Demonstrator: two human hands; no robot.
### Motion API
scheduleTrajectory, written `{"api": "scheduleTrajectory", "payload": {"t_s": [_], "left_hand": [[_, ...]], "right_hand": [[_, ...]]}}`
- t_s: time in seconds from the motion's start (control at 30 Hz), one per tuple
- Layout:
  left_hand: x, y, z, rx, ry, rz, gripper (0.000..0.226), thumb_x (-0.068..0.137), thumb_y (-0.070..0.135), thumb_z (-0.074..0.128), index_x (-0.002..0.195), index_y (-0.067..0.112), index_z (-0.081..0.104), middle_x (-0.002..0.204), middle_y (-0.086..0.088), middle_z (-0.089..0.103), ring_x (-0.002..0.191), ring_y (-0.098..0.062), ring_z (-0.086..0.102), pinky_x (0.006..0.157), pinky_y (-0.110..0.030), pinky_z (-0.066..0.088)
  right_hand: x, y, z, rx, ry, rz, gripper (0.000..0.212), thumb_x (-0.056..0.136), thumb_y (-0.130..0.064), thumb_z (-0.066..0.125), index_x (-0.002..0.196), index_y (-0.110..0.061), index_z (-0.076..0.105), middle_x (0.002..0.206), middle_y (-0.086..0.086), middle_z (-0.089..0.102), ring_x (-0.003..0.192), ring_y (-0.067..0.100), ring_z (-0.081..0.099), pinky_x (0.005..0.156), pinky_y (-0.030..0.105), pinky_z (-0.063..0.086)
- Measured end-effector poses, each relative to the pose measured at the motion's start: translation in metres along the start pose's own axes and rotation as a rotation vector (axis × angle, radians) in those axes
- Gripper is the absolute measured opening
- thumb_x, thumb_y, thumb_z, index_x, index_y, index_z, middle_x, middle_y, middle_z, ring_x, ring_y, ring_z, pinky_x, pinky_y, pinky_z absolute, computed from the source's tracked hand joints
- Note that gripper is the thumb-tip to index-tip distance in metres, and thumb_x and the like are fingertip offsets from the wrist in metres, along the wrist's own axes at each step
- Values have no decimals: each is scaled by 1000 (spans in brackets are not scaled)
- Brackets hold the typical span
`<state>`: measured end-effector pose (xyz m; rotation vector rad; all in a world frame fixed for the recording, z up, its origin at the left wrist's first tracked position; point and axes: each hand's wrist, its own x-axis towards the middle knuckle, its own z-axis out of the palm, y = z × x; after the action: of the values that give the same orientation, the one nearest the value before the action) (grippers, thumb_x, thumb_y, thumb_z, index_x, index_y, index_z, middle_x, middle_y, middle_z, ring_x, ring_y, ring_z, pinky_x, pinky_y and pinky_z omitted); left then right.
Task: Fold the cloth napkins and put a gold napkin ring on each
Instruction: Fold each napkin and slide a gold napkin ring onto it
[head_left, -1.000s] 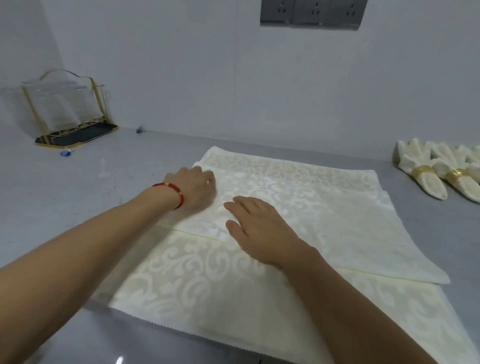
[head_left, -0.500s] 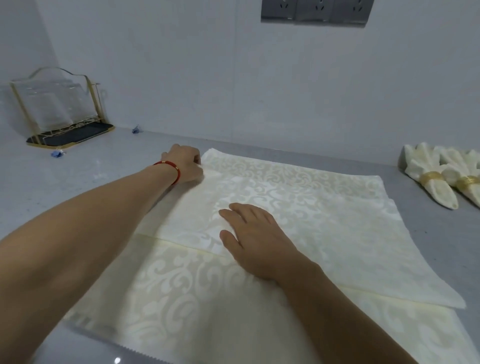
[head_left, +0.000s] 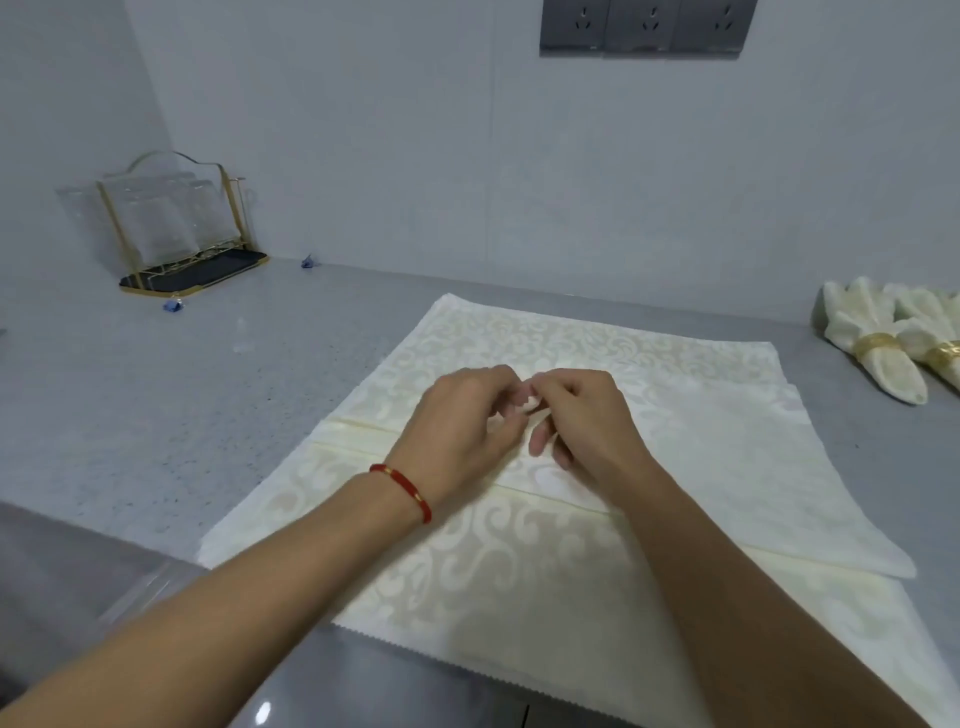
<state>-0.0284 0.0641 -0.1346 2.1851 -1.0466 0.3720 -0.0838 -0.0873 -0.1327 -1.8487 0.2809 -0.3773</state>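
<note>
- Napkin (head_left: 597, 545), cream damask, lies flat on the grey counter (head_left: 156, 415) at centre, its far half doubled toward us, the folded edge running from 9 to 4 o'clock.
- We see the left hand (head_left: 457, 426) and the right hand (head_left: 587, 421) meeting over the napkin's middle, fingers curled, fingertips pinching a small bit of cloth between them.
- Red bracelet (head_left: 402, 491) on the left wrist.
- At 3 o'clock, well apart, two finished napkins (head_left: 878, 343) lie side by side, each wearing a gold napkin ring (head_left: 877, 344).
- At 10 o'clock, a gold-framed rack (head_left: 182, 223) stands against the wall.
- At 12 o'clock, grey wall sockets (head_left: 644, 26).
</note>
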Motion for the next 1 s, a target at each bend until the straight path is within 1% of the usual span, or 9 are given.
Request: {"api": "scheduleTrajectory", "payload": {"t_s": [0.1, 0.17, 0.27, 0.33, 0.43, 0.53, 0.7, 0.83, 1.0], "left_hand": [[-26, 7, 1, 94, -15, -87, 39, 92, 55, 45, 109, 29, 67, 110, 14, 66, 108, -8, 56, 96, -33, 42], [-42, 4, 3, 311, -6, -136, 51, 97, 53, 24, 126, 31, 60, 133, 12, 58, 129, -12, 46, 111, -42, 31], [-50, -4, 8, 456, -136, -261, 56, 103, 47, 7, 153, 38, 31, 165, 6, 22, 154, -21, 13, 121, -60, 8], [-48, -7, 12, 425, -189, -329, 54, 104, 47, 7, 157, 42, 18, 169, 6, 9, 156, -22, 1, 119, -65, -1], [-48, -8, 14, 430, -181, -358, 53, 104, 46, 9, 156, 43, 17, 168, 6, 12, 156, -24, 3, 116, -71, -5], [-48, -9, 15, 459, -208, -395, 54, 102, 47, 9, 155, 45, 17, 168, 6, 12, 155, -28, 4, 112, -75, -3], [-46, -10, 15, 511, -247, -426, 53, 100, 44, 12, 153, 47, 15, 168, 6, 9, 152, -41, 4, 108, -79, -3], [-46, -9, 14, 512, -256, -445, 52, 100, 43, 13, 152, 47, 16, 168, 6, 7, 151, -47, 2, 108, -79, -3], [-45, -10, 15, 532, -292, -451, 55, 98, 48, 11, 153, 47, 13, 167, 6, 6, 150, -47, 2, 108, -79, -1]], "right_hand": [[-6, -2, -8, -107, -24, 71, 20, 90, -21, 61, 82, -16, 79, 57, 13, 67, 45, 17, 51, 46, 26, 36], [-7, -3, -10, -164, -18, 79, 17, 91, -20, 64, 84, -13, 78, 56, 12, 66, 39, 6, 48, 43, 20, 36], [-7, -2, -10, -230, -17, 72, 17, 91, -16, 63, 83, -9, 76, 59, 16, 68, 39, 2, 48, 40, 15, 35], [-7, 0, -11, -284, -26, 75, 18, 89, -16, 61, 83, -9, 76, 60, 15, 69, 43, 6, 50, 43, 18, 38], [-7, 1, -15, -328, -31, 79, 14, 87, -17, 61, 84, -13, 74, 58, 7, 68, 50, 13, 57, 49, 23, 43], [-5, 4, -16, -397, -36, 69, 10, 89, -19, 63, 85, -20, 73, 62, -5, 65, 51, 10, 59, 45, 18, 40], [-7, 5, -17, -444, -94, 83, 3, 85, -19, 69, 86, -21, 72, 73, -2, 69, 54, 13, 60, 55, 25, 46], [-7, 5, -17, -456, -118, 83, 7, 81, -19, 74, 86, -22, 70, 80, -1, 70, 57, 13, 60, 59, 28, 49], [-6, 7, -17, -560, -132, 73, 16, 79, -24, 77, 91, -26, 66, 92, -2, 66, 77, 14, 65, 69, 30, 52]]}}
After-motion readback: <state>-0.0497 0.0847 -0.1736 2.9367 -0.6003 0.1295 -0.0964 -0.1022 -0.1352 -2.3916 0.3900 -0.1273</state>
